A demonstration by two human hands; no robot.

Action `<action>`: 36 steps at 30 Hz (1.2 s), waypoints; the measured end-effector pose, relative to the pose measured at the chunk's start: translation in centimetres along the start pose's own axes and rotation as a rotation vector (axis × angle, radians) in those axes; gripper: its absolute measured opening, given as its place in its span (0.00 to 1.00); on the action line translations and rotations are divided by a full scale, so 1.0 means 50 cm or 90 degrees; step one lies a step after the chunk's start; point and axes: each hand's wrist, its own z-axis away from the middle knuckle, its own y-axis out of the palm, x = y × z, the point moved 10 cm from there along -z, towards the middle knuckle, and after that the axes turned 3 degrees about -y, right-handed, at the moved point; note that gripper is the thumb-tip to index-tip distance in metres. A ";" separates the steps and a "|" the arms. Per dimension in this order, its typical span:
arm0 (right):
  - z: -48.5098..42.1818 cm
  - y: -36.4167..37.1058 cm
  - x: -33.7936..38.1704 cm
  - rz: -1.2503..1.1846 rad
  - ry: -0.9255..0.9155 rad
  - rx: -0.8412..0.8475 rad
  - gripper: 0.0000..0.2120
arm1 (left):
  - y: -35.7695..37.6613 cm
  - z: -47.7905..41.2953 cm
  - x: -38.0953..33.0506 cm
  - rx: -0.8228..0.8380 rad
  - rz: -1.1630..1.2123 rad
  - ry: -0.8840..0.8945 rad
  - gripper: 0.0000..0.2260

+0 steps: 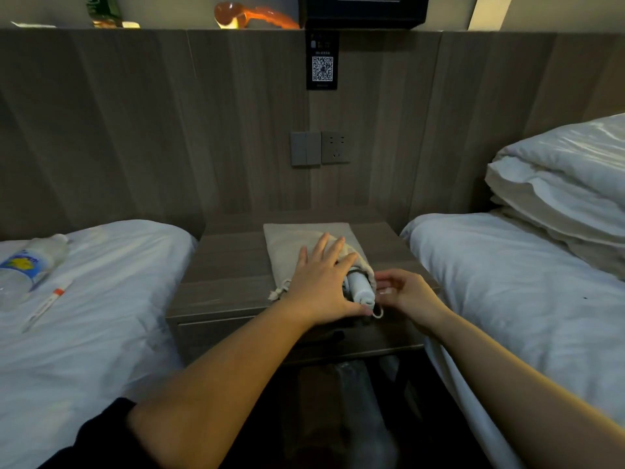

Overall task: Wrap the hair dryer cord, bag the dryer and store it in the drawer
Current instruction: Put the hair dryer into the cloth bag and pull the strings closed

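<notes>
A beige cloth drawstring bag [291, 242] lies on the wooden nightstand [230, 265] between two beds. The white hair dryer handle [362, 290] sticks out of the bag's mouth toward me; the rest of the dryer is hidden inside. My left hand [324, 282] lies flat on the bag with fingers spread, pressing it down. My right hand [406, 294] is just right of the bag's mouth, its fingers pinched on the white drawstring [378, 313]. The drawer front [236, 336] under the nightstand top is closed.
White beds flank the nightstand. A water bottle [27, 265] and a pen [47, 304] lie on the left bed; a folded duvet [561, 184] is stacked on the right one. Wall switches and a socket [320, 147] sit above the nightstand.
</notes>
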 end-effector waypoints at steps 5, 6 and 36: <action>-0.002 -0.016 -0.007 -0.022 0.034 -0.117 0.10 | 0.002 -0.012 0.003 -0.035 0.003 -0.008 0.43; -0.002 -0.015 -0.007 -0.024 0.037 -0.116 0.09 | 0.001 -0.012 0.005 -0.038 0.004 -0.009 0.42; 0.000 0.047 0.048 0.198 -0.011 -0.118 0.16 | -0.007 0.056 0.205 -0.001 -0.080 -0.143 0.16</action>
